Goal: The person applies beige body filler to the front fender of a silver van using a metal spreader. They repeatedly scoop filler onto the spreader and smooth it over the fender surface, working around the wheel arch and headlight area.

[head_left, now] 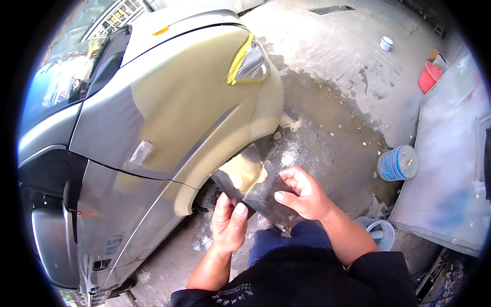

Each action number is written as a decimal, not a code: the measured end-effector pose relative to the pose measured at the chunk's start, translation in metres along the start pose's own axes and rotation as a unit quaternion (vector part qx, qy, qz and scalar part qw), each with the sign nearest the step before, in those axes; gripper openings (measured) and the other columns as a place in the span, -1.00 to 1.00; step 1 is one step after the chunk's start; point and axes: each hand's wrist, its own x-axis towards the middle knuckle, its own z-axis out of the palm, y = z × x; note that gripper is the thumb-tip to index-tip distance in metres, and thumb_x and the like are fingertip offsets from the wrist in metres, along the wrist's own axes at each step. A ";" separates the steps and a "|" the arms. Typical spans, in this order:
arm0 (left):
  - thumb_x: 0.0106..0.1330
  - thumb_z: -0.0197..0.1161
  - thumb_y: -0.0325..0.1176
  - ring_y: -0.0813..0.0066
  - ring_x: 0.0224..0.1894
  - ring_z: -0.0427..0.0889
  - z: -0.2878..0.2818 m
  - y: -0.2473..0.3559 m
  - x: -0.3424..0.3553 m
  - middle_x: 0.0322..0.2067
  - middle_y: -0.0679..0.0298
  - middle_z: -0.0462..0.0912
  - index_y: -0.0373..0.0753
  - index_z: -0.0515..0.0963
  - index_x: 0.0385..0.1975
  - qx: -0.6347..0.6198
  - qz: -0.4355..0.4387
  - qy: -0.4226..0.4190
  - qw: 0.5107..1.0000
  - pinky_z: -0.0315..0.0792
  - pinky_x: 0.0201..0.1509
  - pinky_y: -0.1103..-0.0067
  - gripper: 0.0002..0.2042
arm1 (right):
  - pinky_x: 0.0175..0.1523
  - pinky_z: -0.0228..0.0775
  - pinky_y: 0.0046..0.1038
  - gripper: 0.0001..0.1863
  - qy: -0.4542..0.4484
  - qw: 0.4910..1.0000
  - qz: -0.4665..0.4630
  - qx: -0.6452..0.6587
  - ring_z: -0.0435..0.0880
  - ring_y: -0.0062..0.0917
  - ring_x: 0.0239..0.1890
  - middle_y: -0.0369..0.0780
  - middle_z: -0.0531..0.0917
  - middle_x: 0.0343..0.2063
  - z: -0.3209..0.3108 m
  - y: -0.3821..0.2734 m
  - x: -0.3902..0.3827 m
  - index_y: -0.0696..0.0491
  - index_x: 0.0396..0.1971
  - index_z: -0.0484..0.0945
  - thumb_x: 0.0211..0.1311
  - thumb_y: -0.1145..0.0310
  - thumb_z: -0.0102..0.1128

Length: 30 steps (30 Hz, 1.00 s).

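My left hand [228, 225] grips a dark flat board [223, 182] that carries a smooth lump of pale yellow putty [243, 171]. In my right hand [305, 197], between thumb and fingers, is a dark flat spreader [270, 203], its edge meeting the board beside the putty. Both hands are in front of my body, close to the wheel arch of a silver car. Dull yellow-beige coating covers much of the car's front fender [199, 97]. Yellow masking tape [239, 59] borders the headlight [254, 65]. Fingers under the board and spreader are partly hidden.
A blue and white bucket [389, 166] lies near a pale, paint-stained panel [445, 138] on the right. Behind are a red basin [428, 78] and a small white can [386, 43]. A clear bucket [384, 236] stands by my right elbow. Part of the concrete floor is wet.
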 end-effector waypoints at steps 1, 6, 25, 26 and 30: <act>0.44 0.03 -0.47 0.32 0.21 0.41 -0.008 0.002 -0.005 0.19 0.12 0.43 -0.36 0.25 0.28 0.085 -0.017 -0.029 0.996 0.23 0.31 0.44 -0.58 | 0.02 0.45 -0.48 -0.66 -0.006 1.000 -0.003 0.003 0.58 -0.61 -0.08 -0.17 0.61 -0.14 0.000 -0.008 0.003 0.21 0.00 0.34 0.28 0.49 0.18; 0.36 0.07 -0.60 0.22 -0.07 0.62 -0.018 0.015 0.016 -0.09 -0.02 0.60 -0.38 0.48 0.07 0.451 0.105 -0.164 0.871 0.47 0.01 0.47 -0.71 | 0.10 0.42 -0.48 -0.57 -0.056 0.995 -0.081 0.018 0.58 -0.61 -0.02 -0.16 0.61 -0.08 -0.008 -0.054 0.007 0.26 0.14 0.31 0.29 0.56 0.15; 0.37 0.13 -0.51 0.45 0.01 0.57 -0.013 0.003 -0.007 -0.01 0.13 0.59 -0.38 0.32 0.19 -0.142 -0.115 0.144 0.973 0.40 0.17 0.50 -0.60 | 0.15 0.38 -0.24 -0.56 -0.068 0.804 -0.210 -0.553 0.50 -0.21 0.10 -0.10 0.53 0.03 -0.045 -0.048 0.043 0.03 -0.05 0.64 -0.03 0.41 0.38; 0.38 0.12 -0.51 0.45 0.01 0.57 -0.012 0.004 -0.007 -0.01 0.13 0.59 -0.37 0.31 0.20 -0.151 -0.124 0.160 0.968 0.40 0.17 0.51 -0.60 | 0.16 0.37 -0.23 -0.56 -0.030 0.800 -0.240 -0.548 0.50 -0.18 0.10 -0.10 0.53 0.03 -0.038 -0.046 0.039 0.04 -0.05 0.64 -0.04 0.38 0.40; 0.40 0.10 -0.52 0.47 -0.02 0.59 -0.018 -0.018 -0.009 -0.01 0.14 0.59 -0.34 0.27 0.24 -0.132 -0.148 0.220 0.955 0.44 0.12 0.55 -0.58 | 0.11 0.31 -0.21 -0.59 0.002 0.760 -0.296 -0.579 0.46 -0.17 0.11 -0.17 0.52 0.01 -0.002 -0.032 0.034 -0.05 -0.13 0.67 -0.07 0.27 0.42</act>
